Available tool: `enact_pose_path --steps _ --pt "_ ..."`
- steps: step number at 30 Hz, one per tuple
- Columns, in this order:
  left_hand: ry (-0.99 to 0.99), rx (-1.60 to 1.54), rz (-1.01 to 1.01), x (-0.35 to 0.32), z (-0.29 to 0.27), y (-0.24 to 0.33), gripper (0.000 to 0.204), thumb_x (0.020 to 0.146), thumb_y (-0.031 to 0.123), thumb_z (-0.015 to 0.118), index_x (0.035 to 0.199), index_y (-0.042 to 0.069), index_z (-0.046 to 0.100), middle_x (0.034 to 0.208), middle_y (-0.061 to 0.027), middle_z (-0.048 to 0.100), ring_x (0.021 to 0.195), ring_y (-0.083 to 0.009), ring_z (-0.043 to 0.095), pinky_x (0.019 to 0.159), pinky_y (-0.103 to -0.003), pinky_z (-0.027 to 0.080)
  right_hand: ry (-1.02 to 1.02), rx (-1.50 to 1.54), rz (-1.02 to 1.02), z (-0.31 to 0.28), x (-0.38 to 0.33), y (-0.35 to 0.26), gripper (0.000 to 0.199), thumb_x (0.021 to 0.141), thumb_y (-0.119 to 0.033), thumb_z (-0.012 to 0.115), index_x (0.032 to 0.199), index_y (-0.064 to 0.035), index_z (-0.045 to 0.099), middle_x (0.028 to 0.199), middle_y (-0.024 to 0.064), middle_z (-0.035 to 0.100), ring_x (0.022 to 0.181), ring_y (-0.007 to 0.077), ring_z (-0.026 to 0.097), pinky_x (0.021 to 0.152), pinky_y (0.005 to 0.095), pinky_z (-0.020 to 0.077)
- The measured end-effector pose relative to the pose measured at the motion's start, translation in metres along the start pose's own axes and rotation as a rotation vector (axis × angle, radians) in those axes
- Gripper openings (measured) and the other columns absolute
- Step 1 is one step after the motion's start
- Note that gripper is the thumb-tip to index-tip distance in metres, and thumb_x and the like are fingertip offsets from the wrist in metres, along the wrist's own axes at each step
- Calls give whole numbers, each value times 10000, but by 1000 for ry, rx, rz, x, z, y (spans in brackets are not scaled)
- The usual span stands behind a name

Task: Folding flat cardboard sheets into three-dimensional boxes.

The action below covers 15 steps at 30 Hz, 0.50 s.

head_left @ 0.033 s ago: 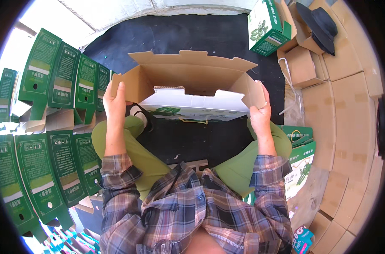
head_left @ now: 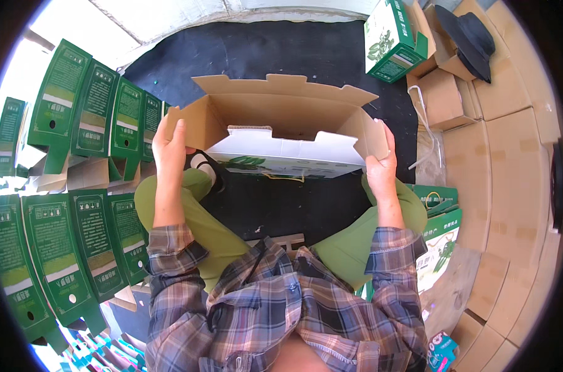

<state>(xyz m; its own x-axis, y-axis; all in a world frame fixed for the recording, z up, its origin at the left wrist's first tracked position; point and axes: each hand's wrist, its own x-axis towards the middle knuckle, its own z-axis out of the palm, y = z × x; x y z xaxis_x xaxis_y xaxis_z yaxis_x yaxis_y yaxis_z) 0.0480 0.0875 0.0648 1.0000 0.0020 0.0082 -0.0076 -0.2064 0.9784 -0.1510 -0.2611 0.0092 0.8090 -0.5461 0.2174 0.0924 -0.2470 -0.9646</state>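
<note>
Between my knees is a cardboard carton (head_left: 287, 149) with its top open. Its inside is plain brown, and the wall facing me is white with a green leaf print and a yellowish cord handle (head_left: 284, 178). My left hand (head_left: 168, 149) grips the carton's left end flap, thumb on the near side. On the opposite end, my right hand (head_left: 381, 173) is closed around the right flap. The long far flap stands up and leans outward. The carton's underside and most of my fingertips are hidden.
Rows of green printed cartons (head_left: 64, 248) stand at my left. Green-and-white cartons (head_left: 439, 242) sit by my right knee; another carton (head_left: 390, 40) is at far right, near a black hat (head_left: 464, 40). Brown boxes (head_left: 510, 180) are stacked along the right. Black sheeting (head_left: 250, 53) covers the floor.
</note>
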Motion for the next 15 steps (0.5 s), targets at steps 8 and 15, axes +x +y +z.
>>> enact_pose_path --steps 8,15 --pt "64 1108 343 1 -6 6 669 813 -13 573 1432 169 395 1221 -130 561 936 -280 619 813 -386 504 8 -25 157 4 -2 3 652 704 95 459 1334 -68 413 1269 61 489 1196 177 488 1024 301 371" --pt "7 1281 591 -2 20 13 768 771 11 641 1457 190 346 1474 -86 360 1380 -307 314 1118 -511 265 26 -30 116 -1 -7 3 623 687 89 484 1278 -106 479 1192 96 500 1154 219 491 1015 341 385"
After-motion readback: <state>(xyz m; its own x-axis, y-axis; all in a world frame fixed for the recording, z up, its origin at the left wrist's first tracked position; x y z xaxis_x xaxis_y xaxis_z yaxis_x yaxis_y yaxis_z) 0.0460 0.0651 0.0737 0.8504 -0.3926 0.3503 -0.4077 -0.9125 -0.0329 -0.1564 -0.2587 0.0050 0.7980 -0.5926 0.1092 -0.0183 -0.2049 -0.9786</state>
